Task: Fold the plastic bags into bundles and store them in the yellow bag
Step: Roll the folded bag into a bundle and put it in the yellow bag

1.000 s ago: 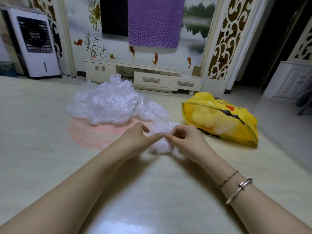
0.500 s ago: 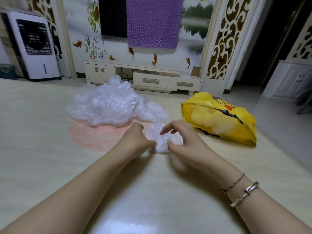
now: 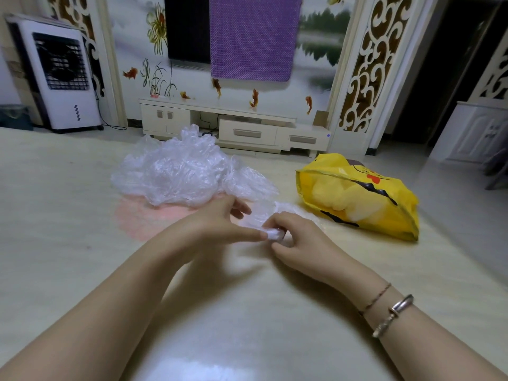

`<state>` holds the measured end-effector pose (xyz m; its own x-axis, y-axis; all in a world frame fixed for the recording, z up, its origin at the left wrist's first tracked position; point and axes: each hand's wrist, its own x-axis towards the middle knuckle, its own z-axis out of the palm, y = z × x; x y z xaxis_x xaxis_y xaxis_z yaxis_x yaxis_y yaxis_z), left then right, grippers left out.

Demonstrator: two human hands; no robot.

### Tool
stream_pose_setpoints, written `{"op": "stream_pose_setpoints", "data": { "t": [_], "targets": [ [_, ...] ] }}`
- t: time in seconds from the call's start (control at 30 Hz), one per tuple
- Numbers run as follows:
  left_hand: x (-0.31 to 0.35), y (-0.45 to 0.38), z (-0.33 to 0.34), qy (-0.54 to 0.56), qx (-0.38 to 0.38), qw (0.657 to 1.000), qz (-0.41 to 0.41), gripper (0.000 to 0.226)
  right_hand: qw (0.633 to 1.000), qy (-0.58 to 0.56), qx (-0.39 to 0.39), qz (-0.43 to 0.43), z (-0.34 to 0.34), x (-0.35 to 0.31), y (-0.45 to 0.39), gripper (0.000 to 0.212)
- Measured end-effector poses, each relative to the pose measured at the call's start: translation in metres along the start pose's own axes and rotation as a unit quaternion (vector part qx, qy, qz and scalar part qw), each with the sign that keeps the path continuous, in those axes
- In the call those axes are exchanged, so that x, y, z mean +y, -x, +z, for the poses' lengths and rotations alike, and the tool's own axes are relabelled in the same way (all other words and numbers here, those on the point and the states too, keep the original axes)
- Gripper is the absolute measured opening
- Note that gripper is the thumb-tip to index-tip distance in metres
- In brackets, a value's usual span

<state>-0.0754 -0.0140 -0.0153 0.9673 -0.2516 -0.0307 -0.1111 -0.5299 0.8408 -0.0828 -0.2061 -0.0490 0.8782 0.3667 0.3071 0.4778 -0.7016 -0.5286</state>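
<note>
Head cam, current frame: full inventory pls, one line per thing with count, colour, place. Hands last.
loose plastic bags: one heap, count unclear, clear, on the floor ahead left of centre
plastic bag being folded: 1, clear, on the floor between the hands, one end rolled tight
yellow bag: 1, yellow with black and red print, lying on its side at right, pale bundles showing through
floor: pale, pink patch under the heap
TV cabinet: 1, cream, against the far wall
purple cloth: 1, hanging over a dark screen
air cooler: 1, white, far left
bracelets: 2, one thin cord, one silver, on the right wrist
left hand: pinching the rolled end
right hand: closed on the rolled end
</note>
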Motion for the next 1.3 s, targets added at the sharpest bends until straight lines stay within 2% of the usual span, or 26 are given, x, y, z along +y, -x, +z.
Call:
{"op": "stream_pose_setpoints", "data": {
  "t": [0.07, 0.17, 0.33, 0.43, 0.6, 0.77, 0.87, 0.97, 1.03, 1.1, 1.2, 1.3],
  "targets": [
    [0.002, 0.004, 0.0, -0.011, -0.016, 1.0, 0.023, 0.058, 0.999, -0.043, 0.016, 0.019, -0.003, -0.001, 0.001, 0.019],
    [-0.001, 0.0, 0.004, 0.005, -0.03, 0.999, 0.045, 0.036, 0.991, -0.118, 0.03, 0.055, -0.008, -0.003, 0.0, 0.017],
    [-0.007, -0.007, 0.009, 0.039, -0.017, 0.999, 0.003, 0.011, 0.971, -0.211, 0.042, 0.102, -0.007, -0.002, -0.005, 0.011],
    [-0.01, -0.009, 0.01, 0.049, -0.008, 0.998, -0.032, 0.01, 0.97, -0.206, 0.067, 0.114, 0.0, 0.003, -0.011, 0.015],
    [-0.016, -0.015, 0.015, 0.05, 0.024, 0.997, -0.052, 0.005, 0.982, -0.098, 0.088, 0.138, 0.01, 0.008, -0.019, 0.017],
    [-0.017, -0.021, 0.02, 0.039, 0.07, 0.995, -0.059, 0.003, 0.981, -0.093, 0.085, 0.15, 0.009, 0.004, -0.021, 0.015],
    [-0.017, -0.02, 0.023, 0.03, 0.085, 0.995, -0.033, 0.005, 0.984, -0.1, 0.069, 0.129, 0.004, -0.001, -0.017, 0.02],
    [-0.013, -0.019, 0.026, 0.066, 0.108, 0.992, 0.017, 0.011, 0.982, -0.137, 0.06, 0.116, -0.009, -0.006, -0.011, 0.019],
    [-0.008, -0.017, 0.027, 0.092, 0.134, 0.985, 0.05, 0.017, 0.969, -0.177, 0.093, 0.147, -0.024, -0.003, -0.01, 0.018],
    [-0.002, -0.016, 0.028, 0.12, 0.138, 0.981, 0.067, 0.017, 0.949, -0.186, 0.16, 0.198, -0.041, 0.009, -0.008, 0.019],
    [0.009, -0.021, 0.031, 0.142, 0.096, 0.983, 0.073, 0.017, 0.91, -0.194, 0.253, 0.264, -0.06, 0.038, -0.006, 0.026],
    [0.021, -0.032, 0.036, 0.125, 0.046, 0.989, 0.061, 0.019, 0.894, -0.187, 0.28, 0.295, -0.065, 0.058, -0.01, 0.025]
  ]
}}
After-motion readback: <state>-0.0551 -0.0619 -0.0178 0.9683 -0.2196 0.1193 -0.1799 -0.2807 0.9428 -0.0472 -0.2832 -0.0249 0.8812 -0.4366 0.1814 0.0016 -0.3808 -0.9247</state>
